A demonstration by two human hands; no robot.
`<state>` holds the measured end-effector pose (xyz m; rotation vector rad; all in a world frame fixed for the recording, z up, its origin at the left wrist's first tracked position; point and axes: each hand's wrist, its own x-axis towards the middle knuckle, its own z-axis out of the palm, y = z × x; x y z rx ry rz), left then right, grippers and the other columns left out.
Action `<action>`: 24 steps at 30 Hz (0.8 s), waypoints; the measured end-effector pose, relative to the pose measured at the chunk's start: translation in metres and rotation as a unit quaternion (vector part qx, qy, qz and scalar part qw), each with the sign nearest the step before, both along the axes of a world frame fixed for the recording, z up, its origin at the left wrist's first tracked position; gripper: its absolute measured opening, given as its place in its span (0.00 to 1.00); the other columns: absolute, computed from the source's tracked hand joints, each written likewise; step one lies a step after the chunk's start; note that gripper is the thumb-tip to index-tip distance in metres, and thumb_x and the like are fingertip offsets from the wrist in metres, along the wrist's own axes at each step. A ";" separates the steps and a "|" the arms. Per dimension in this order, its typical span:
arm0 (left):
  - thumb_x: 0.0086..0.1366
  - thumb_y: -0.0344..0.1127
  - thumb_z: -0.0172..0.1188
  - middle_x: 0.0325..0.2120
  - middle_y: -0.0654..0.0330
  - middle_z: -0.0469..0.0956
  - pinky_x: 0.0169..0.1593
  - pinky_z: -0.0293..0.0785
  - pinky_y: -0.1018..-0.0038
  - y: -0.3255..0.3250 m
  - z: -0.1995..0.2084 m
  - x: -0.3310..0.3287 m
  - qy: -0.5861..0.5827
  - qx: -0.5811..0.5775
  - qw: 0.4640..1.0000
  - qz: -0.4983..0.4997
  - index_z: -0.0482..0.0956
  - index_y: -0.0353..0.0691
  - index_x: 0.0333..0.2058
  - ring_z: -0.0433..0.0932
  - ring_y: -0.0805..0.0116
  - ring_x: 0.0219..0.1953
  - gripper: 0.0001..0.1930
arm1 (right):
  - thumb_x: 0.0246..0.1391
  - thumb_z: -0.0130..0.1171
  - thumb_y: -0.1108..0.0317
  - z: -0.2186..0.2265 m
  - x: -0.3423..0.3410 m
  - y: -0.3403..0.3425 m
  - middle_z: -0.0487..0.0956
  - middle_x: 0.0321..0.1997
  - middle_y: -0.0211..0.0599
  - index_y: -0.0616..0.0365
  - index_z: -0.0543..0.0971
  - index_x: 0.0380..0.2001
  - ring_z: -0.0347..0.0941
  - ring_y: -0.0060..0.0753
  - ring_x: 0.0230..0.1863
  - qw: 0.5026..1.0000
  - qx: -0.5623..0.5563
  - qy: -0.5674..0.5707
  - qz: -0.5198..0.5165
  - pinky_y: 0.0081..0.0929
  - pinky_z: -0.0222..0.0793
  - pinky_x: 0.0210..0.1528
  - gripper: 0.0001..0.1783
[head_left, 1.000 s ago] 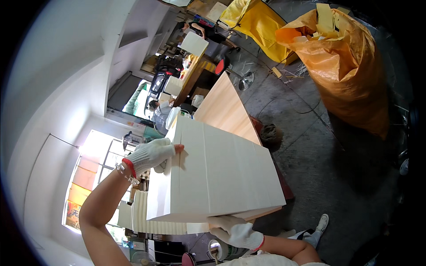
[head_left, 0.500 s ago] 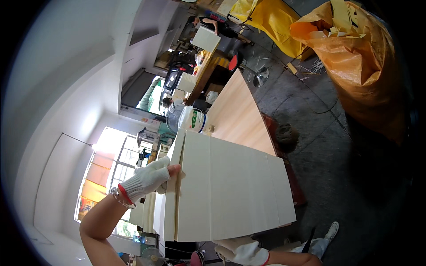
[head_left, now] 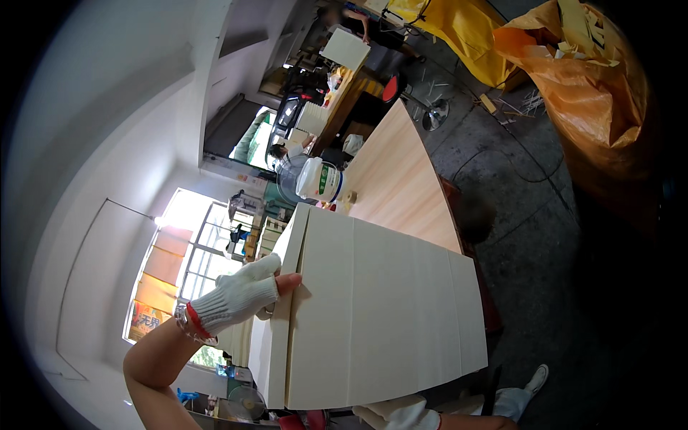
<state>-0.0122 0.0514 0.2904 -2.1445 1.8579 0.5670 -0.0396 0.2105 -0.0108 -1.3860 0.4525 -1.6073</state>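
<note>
A large cream panel (head_left: 387, 308) with faint crease lines fills the middle of the view. Along its left side runs the pale edge of another panel or box side (head_left: 285, 279), with a narrow gap between the two. My left hand (head_left: 240, 292), in a white knit glove with a red cuff and a bare thumb, grips this left edge. Its thumb lies across the gap onto the cream panel; the other fingers are mostly hidden behind the edge. Below the panel's near edge is my right hand (head_left: 401, 414), also in a white glove. The panel and the frame's bottom cover its fingers.
Beyond the panel stretches a wood-grain tabletop (head_left: 401, 179) with a white bucket (head_left: 319, 179) and a tape roll (head_left: 350, 197) at its left. A red-seated stool (head_left: 392, 88) and an orange sack of scraps (head_left: 588, 107) stand on the floor. Two other people are farther back.
The panel's near edge has come lower in the view and covers more of my right hand. My left hand keeps its grip at the left edge. The background has shifted slightly right.
</note>
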 end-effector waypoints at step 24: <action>0.59 0.62 0.59 0.22 0.59 0.74 0.24 0.73 0.79 -0.004 0.003 0.004 -0.023 0.005 0.999 -0.032 0.72 0.35 0.33 0.76 0.76 0.22 0.29 | 0.50 0.61 0.61 -0.006 0.020 0.016 0.76 0.50 0.51 0.51 0.78 0.45 0.72 0.56 0.51 1.000 0.011 0.004 -0.025 0.51 0.65 0.54 0.18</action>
